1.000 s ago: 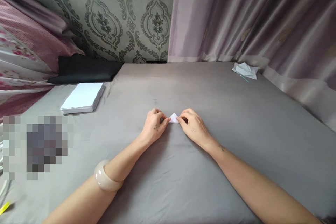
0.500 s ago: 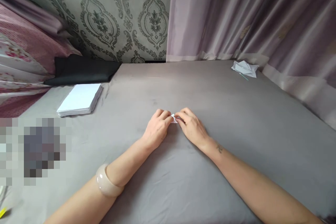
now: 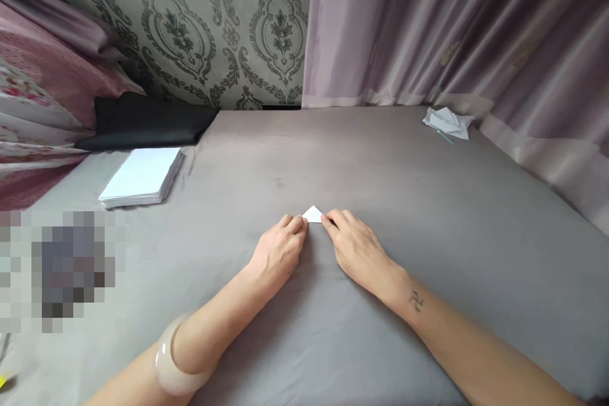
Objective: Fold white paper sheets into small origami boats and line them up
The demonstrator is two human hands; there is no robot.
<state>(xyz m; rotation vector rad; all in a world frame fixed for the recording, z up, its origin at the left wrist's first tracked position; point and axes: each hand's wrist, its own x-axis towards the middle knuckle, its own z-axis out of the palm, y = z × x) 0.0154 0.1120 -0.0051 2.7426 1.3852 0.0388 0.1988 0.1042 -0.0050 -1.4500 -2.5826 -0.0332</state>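
A small white piece of folded paper (image 3: 313,214) shows as a triangle, point away from me, at the middle of the grey cloth. My left hand (image 3: 280,247) pinches its left corner, fingers closed. At the right corner, the thumb and fingers of my right hand (image 3: 359,244) pinch the paper too. Both corners are covered by my fingertips. A pale bangle (image 3: 178,361) sits on my left forearm.
The grey cloth (image 3: 361,171) covers the surface. A stack of white paper (image 3: 141,174) lies at the left, before a black folded item (image 3: 152,124). White folded papers (image 3: 447,122) and a thin greenish stick (image 3: 445,137) lie far right. Curtains (image 3: 404,25) hang behind.
Both hands have shifted slightly toward me and apart, uncovering more of the white paper, whose triangular shape now shows. The camera view has tilted down a little.
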